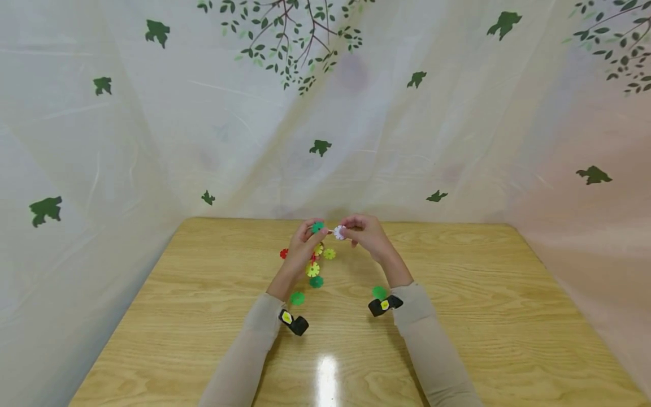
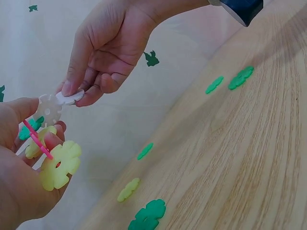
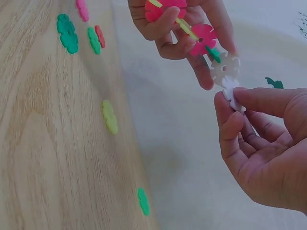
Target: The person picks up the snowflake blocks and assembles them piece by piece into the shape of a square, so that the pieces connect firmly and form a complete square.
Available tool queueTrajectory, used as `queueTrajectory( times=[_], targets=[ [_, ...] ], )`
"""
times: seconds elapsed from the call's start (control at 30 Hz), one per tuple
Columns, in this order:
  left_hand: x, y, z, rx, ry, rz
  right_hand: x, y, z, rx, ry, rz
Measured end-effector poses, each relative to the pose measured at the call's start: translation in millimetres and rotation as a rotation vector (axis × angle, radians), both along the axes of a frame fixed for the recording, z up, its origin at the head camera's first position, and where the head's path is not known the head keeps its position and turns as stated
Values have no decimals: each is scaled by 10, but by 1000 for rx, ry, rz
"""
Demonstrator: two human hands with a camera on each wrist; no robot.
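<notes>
My left hand (image 1: 300, 247) holds a chain of interlocked, notched flower discs. A yellow disc (image 2: 60, 165) is at the near end in the left wrist view, then come a pink disc (image 2: 34, 136) seen edge-on, another yellow one and a green disc (image 2: 31, 128). At the chain's far end is a greyish-white disc (image 3: 225, 67), close to the left fingers. Between thumb and fingers my right hand (image 1: 373, 238) pinches a white disc (image 3: 231, 94), its edge against the greyish-white one. Both hands are raised over the far part of the table.
Loose discs lie on the wooden table (image 1: 508, 316): a red disc (image 1: 284, 254) left of the left hand, a yellow-green disc (image 1: 330, 254) between the hands, a green disc (image 1: 297, 298) by the left wrist and another green disc (image 1: 379, 292) beside the right wrist camera. A printed curtain (image 1: 254, 164) hangs behind.
</notes>
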State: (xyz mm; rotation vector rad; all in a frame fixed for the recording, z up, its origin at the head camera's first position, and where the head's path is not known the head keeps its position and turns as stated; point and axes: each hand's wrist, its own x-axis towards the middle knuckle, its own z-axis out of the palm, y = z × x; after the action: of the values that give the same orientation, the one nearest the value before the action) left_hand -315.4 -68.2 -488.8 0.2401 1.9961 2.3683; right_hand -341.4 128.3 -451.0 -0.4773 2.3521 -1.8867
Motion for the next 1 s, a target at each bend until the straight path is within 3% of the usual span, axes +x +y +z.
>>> queueTrajectory(
  times=[0.47, 1.0],
  targets=[
    [-6, 4, 6, 39, 1, 26, 10, -75, -35, -74, 41, -53],
    [5, 25, 38, 67, -7, -8, -22, -24, -67, -189, 116, 29]
  ],
)
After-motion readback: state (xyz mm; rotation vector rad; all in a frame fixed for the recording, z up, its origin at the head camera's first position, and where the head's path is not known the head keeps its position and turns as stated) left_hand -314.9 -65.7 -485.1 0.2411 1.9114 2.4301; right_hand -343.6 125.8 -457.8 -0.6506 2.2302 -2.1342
